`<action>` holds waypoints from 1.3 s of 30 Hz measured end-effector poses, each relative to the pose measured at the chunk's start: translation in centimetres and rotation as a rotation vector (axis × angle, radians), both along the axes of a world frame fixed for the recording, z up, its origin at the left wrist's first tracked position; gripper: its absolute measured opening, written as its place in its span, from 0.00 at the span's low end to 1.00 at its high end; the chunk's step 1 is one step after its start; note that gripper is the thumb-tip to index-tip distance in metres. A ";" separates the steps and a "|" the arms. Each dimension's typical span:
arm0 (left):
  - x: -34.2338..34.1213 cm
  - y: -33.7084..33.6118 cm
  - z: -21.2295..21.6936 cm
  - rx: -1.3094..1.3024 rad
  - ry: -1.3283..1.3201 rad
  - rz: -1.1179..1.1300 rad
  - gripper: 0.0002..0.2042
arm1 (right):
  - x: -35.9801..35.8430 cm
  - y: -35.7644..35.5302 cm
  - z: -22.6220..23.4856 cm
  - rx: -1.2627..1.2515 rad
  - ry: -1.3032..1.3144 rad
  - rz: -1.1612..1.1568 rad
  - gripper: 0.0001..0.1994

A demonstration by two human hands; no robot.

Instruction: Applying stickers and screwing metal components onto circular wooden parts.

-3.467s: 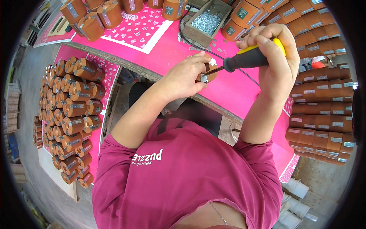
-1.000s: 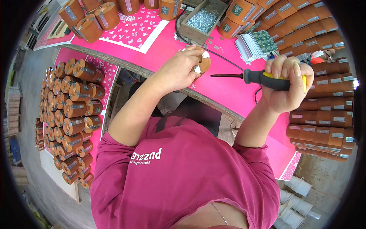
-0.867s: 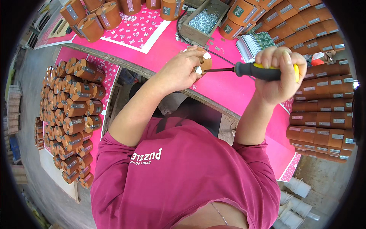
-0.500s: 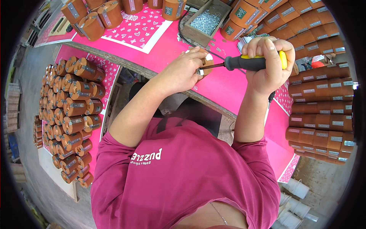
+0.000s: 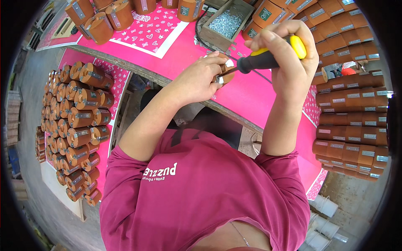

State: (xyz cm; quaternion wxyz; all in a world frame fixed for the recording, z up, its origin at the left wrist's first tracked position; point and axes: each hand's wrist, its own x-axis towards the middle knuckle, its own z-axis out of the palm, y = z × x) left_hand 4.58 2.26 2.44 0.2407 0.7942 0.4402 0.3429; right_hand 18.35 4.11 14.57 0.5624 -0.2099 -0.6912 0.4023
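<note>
My left hand (image 5: pixel 202 78) is closed around a small brown wooden cylinder (image 5: pixel 228 78) at the edge of the pink tabletop, covering much of it. Small white or shiny patches show on the cylinder beside my fingers. In my right hand (image 5: pixel 295 62) is a screwdriver (image 5: pixel 264 60) with a thick black and yellow handle. Its dark shaft slants down to the left, and its tip meets the cylinder near my left fingers. Whether a screw sits under the tip is too small to tell.
Beyond my hands stands a wooden box (image 5: pixel 226 25) full of small metal screws, with a black cable (image 5: pixel 201 39) beside it. Brown cylinders with metal strips are stacked at left (image 5: pixel 79 115), at right (image 5: pixel 351 131) and along the back (image 5: pixel 119 16). White buckets (image 5: pixel 324 206) lie lower right.
My right hand has tilted and turned on the screwdriver, its wrist shifting right and the handle's rear end rising. My left hand and the cylinder stay where they were.
</note>
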 end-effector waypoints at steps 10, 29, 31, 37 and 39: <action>0.2 0.0 0.5 -0.059 -0.082 -0.009 0.11 | -0.1 2.6 -1.0 0.017 0.101 0.502 0.07; 0.2 0.0 0.8 -0.023 -0.059 0.005 0.07 | 0.7 4.2 -1.0 -0.001 0.104 0.662 0.07; -0.1 0.2 0.8 -0.024 -0.061 -0.024 0.07 | 0.8 4.2 -1.0 -0.002 0.112 0.640 0.07; -0.5 0.3 0.7 -0.078 -0.059 -0.074 0.06 | 0.9 4.1 -1.2 -0.030 0.140 0.573 0.07; -0.3 0.3 0.6 -0.086 -0.066 -0.041 0.06 | 0.9 4.2 -1.2 -0.030 0.141 0.573 0.06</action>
